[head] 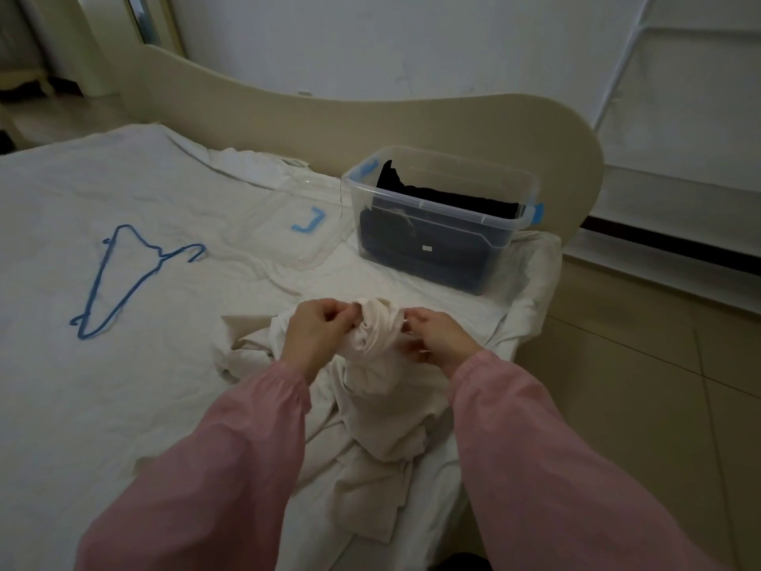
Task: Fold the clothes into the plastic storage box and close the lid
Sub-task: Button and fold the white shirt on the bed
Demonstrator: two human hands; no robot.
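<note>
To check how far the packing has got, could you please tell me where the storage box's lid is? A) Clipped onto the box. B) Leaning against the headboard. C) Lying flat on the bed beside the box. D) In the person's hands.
C: the clear lid lies flat on the sheet next to the open storage box, while the left hand and right hand grip a white garment.

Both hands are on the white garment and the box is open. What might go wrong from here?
1. The garment, bunched between left hand and right hand, is white on a white sheet; sheet could get caught in the fold.
2. The box sits near the corner of the bed; pressing clothes in might shove it off.
3. Dark clothes already peak at the rim, so the lid may not shut flat.
</note>
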